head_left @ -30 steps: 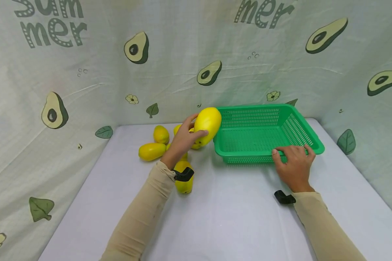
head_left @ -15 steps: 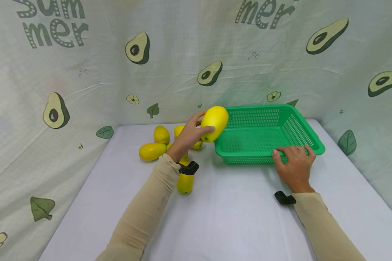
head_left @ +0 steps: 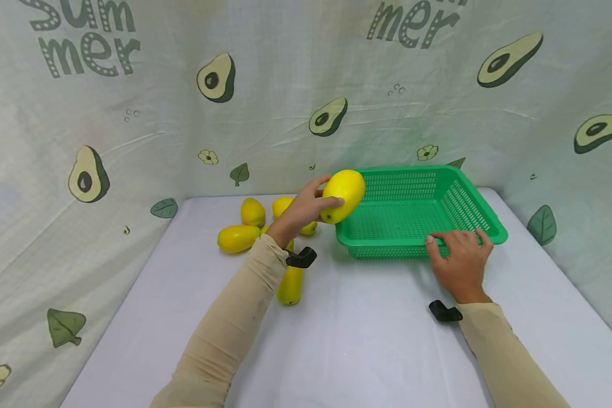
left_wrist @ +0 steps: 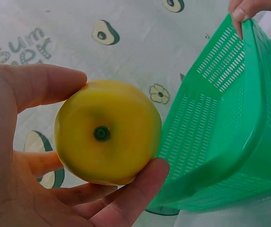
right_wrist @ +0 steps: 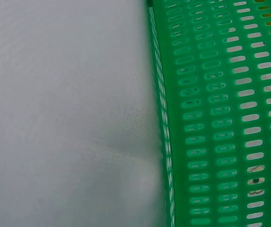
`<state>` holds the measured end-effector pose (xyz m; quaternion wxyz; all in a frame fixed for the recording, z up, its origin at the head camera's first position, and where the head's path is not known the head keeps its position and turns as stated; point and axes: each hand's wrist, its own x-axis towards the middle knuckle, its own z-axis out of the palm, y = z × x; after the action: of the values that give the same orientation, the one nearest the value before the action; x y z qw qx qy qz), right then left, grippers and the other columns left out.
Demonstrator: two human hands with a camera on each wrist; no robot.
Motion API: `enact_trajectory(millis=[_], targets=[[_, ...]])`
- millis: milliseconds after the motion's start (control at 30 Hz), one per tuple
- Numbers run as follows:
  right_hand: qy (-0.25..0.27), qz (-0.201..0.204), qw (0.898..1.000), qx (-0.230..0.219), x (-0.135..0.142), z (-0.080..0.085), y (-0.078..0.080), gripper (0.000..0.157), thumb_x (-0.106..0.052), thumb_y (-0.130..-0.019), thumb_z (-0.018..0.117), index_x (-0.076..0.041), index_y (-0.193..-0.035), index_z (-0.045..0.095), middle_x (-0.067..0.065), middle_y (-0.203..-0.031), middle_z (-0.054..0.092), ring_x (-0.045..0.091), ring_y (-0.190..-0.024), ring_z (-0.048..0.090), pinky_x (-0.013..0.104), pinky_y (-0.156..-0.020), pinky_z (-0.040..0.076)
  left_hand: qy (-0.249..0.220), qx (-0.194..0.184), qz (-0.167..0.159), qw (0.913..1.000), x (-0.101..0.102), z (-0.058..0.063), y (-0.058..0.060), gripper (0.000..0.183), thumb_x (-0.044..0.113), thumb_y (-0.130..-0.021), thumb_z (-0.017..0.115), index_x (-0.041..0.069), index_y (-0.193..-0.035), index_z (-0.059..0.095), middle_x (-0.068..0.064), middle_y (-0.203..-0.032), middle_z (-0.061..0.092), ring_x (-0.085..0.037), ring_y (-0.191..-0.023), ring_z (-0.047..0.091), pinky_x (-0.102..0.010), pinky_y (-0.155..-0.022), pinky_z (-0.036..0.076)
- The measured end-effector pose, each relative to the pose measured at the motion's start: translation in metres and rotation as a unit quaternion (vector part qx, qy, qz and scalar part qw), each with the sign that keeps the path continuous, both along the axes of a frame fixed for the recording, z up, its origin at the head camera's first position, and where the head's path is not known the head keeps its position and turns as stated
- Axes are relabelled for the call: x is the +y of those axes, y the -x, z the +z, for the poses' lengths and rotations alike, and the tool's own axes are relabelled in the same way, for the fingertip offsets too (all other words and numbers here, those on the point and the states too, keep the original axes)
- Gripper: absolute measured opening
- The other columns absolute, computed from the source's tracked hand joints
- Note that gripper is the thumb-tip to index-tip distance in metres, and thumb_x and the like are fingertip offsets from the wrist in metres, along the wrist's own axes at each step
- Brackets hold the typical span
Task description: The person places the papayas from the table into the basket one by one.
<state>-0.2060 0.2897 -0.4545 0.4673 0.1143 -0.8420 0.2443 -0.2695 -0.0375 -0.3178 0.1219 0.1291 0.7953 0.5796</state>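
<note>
My left hand point(head_left: 302, 211) holds a yellow mango point(head_left: 344, 195) in the air beside the left end of a green plastic basket point(head_left: 377, 244). In the left wrist view, thumb and fingers wrap the sides of the mango point(left_wrist: 121, 109), and its dark stem end faces the camera. My right hand point(head_left: 461, 260) grips the basket's near rim toward the right; the left wrist view also shows this hand point(left_wrist: 251, 7) pinching the rim. Only the slotted wall of the basket point(right_wrist: 178, 109) and white cloth appear in the right wrist view.
Several more mangoes lie on the white table left of the basket, including one at the far left point(head_left: 238, 238), one behind it point(head_left: 253, 212) and one nearer me point(head_left: 289, 286), partly under my left wrist. A printed cloth point(head_left: 270, 73) hangs behind the table.
My left hand has moved to the right with the mango, bringing it over the basket's left edge as seen from the head. The right hand and basket have stayed put.
</note>
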Motion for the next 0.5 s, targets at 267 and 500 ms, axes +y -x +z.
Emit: enact_trajectory(millis=[267, 500], targets=[[0.001, -0.003, 1.0, 0.0, 0.002, -0.001, -0.002, 0.032, -0.029, -0.095, 0.058, -0.001, -0.095, 0.073, 0.021, -0.087, 0.069, 0.043, -0.094, 0.057, 0.066, -0.109, 0.017, -0.013, -0.007, -0.006, 0.9999, 0.019, -0.001, 0.002, 0.079, 0.037, -0.093, 0.071, 0.023, -0.158, 0.029, -0.011, -0.136, 0.05, -0.026, -0.104, 0.062, -0.035, -0.083, 0.056], [-0.033, -0.018, 0.999, 0.0, -0.002, -0.002, -0.001, 0.041, -0.034, -0.098, 0.051, 0.001, -0.095, 0.072, 0.022, -0.089, 0.068, 0.045, -0.094, 0.056, 0.069, -0.11, 0.015, -0.005, -0.012, 0.013, 0.9998, 0.025, -0.004, 0.003, 0.08, 0.039, -0.093, 0.072, 0.024, -0.158, 0.028, -0.009, -0.135, 0.049, -0.025, -0.106, 0.06, -0.035, -0.087, 0.055]])
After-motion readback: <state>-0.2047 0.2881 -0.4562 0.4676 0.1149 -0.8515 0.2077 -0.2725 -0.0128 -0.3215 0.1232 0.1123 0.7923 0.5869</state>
